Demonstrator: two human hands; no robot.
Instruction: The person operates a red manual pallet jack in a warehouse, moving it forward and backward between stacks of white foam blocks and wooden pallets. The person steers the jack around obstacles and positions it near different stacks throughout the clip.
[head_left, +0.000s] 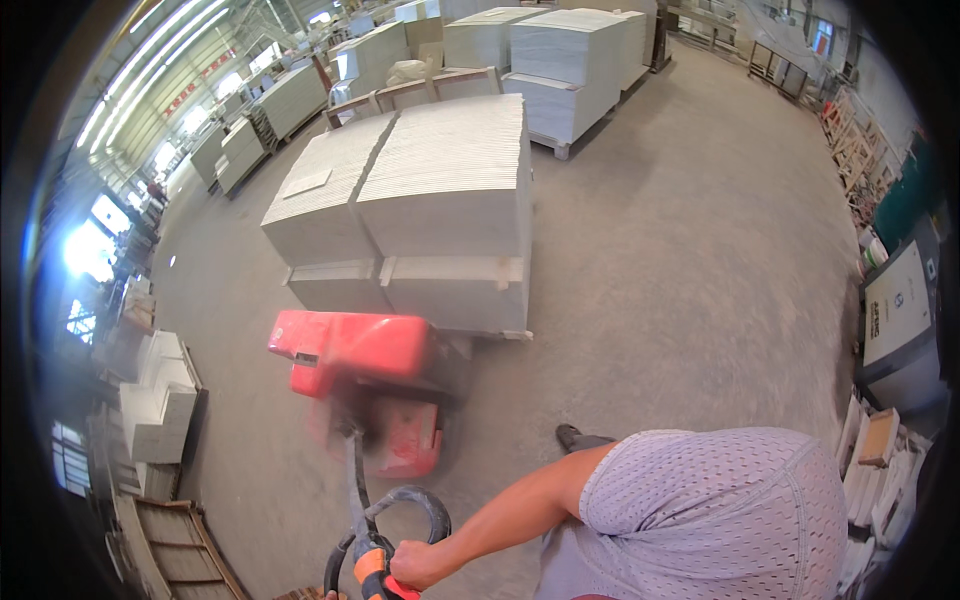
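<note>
My right arm, in a light perforated sleeve, reaches leftward across the lower part of the view. My right hand (415, 566) is closed around the control handle (372, 562), which has orange and red parts and dark looped grips. A long bar joins the handle to a red powered pallet truck (365, 350), blurred in places. Just beyond the truck stand two side-by-side stacks of pale slabs (440, 210); whether the forks are under them is hidden. Only a sliver of skin, seemingly my left hand (336, 595), shows at the lower edge by a loop; its fingers are hidden.
More slab stacks (565, 70) stand farther back. White blocks (160, 400) and a wooden frame (180, 545) lie along the left. At right are a grey cabinet (895, 310), wooden racks (850, 140) and stacked offcuts (880, 470). Concrete floor (690, 250) runs along the right side. My shoe (569, 436) is below.
</note>
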